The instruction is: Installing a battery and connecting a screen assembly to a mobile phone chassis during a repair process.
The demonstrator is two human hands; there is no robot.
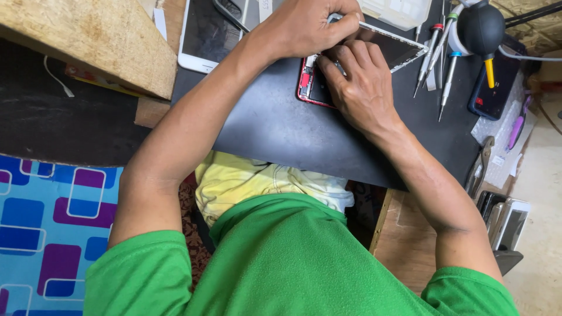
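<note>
**Bench inspection: opened phone held under both hands**

The left of the view holds a worn wooden block (88, 41) overhanging dark ground, with a blue-and-purple patterned cloth (52, 228) below it. A white tablet (202, 38) lies face up at the far edge, just beside the black work mat (275, 126). The mat is smooth, matte and bare across its near half, offering open room toward the person's green shirt (293, 263).

The left hand (307, 26) reaches in from the left, fingers curled and pinched on the white-framed screen panel (392, 47), which stands tilted up. Beneath it lies the red-edged phone body (313, 85), near the mat's far edge. The right hand (363, 85) rests over the body, knuckles bent, fingertips pressed together into the open seam; what they grip is hidden.

Right of the hands, slim metal screwdrivers (436, 55) lie crowded under a black rubber air blower (481, 29). A dark phone (497, 85) and pliers (481, 164) fill the right margin.
</note>
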